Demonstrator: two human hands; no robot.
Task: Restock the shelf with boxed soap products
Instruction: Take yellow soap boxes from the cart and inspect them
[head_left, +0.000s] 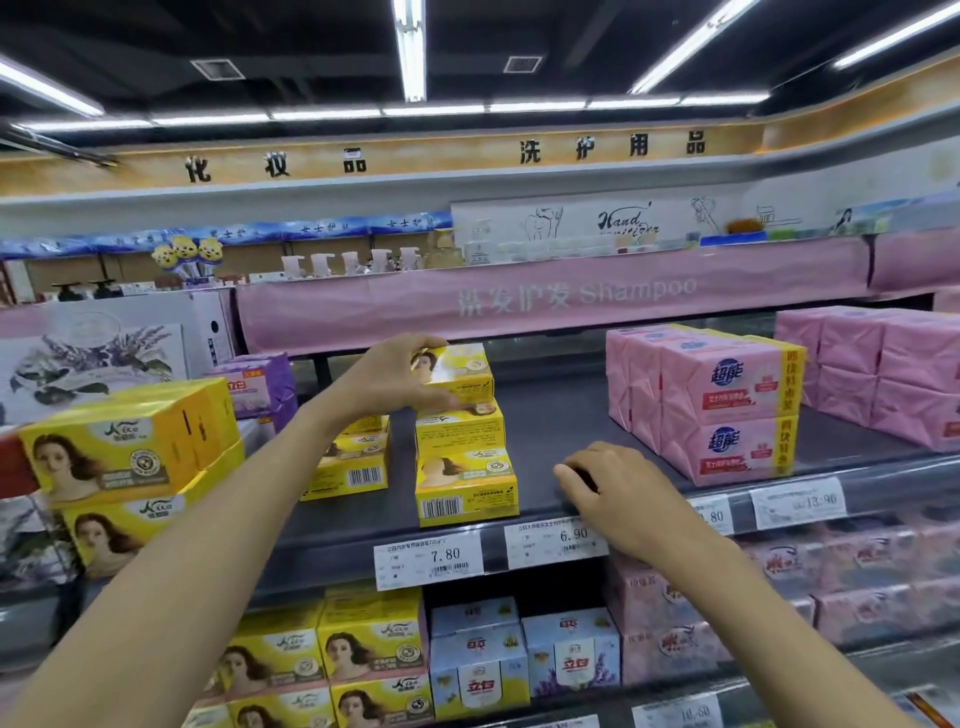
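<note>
Middle shelf (561, 415), dark grey, partly stocked. Landmark: a stack of yellow soap boxes (465, 467) standing at the shelf's front edge. Top item: one yellow soap box (460, 371), on or just over the stack, gripped by the left hand (395, 376), fingers along its upper edge, thumb beneath. Just left of the stack and slightly behind it: a second, lower yellow pile (348, 467). Further left of the stack: purple packs (265, 384), then two larger yellow cartons (130, 452), one on the other. Right of the stack, across a bare stretch of shelf: pink wrapped soap packs (727, 410), two high. Right hand (618, 493) rests on the shelf lip between the stack and the pink packs, fingers loosely bent, holding nothing. Below the stack, on the lip: price tag 7.80 (428, 558), and beside it tag 6.90 (556, 540), touched by the right hand. Above the stack: pink banner reading Shampoo (545, 296). Beneath the stack, next shelf down: blue boxes (519, 654).
</note>
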